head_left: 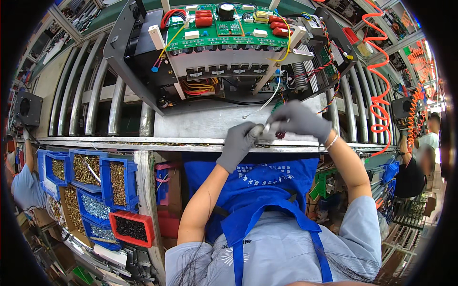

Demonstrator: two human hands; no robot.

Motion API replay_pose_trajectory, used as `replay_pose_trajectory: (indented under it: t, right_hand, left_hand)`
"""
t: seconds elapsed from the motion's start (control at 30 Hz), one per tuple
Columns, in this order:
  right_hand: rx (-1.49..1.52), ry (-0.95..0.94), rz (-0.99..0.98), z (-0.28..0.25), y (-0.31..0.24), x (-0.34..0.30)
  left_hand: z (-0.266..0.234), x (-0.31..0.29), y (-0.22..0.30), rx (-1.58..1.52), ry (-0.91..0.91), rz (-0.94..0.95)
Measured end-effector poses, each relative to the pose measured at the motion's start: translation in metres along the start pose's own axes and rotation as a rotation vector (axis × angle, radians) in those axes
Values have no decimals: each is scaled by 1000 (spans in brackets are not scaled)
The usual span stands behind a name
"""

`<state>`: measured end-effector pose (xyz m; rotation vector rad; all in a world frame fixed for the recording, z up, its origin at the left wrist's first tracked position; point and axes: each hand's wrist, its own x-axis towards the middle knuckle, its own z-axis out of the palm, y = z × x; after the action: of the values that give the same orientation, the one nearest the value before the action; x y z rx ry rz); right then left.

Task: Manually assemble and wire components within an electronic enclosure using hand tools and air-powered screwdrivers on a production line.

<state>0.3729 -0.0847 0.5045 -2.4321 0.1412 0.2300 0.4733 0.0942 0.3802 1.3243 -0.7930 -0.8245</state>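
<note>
My left hand [239, 142], in a grey glove, is closed with thumb and forefinger pinched together, just above the workbench's front edge. Close to its right, my right hand [301, 122], gloved too and slightly blurred, has its fingers bent and pressed together. A small white piece [267, 128] shows between the two hands, too blurred to name. Below the right fingers hangs a small dark red piece [280, 135]. Just beyond the hands, a white lead [261, 108] with a small end connector reaches out from an open metal chassis [138, 78] carrying a green circuit board [224, 29].
Metal rollers [95, 90] flank the pale work plate [191, 121]. Blue bins of screws and nuts [95, 209] and a red bin of black screws [131, 229] stand lower left. An orange coiled hose [377, 71] hangs at right. Other people are at both sides.
</note>
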Motion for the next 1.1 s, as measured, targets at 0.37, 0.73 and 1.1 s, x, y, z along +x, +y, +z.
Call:
replay_pose_trajectory:
  t: [0.37, 0.73, 1.1]
  right_hand:
    - [-820, 474, 181, -6, 51, 40]
    - [-1022, 295, 159, -8, 74, 49]
    - [-1055, 133, 132, -16, 82, 53]
  left_hand:
    - [-20, 12, 1, 983, 434, 284]
    - [-23, 14, -2, 1050, 409, 270]
    - [-24, 13, -5, 1038, 399, 292]
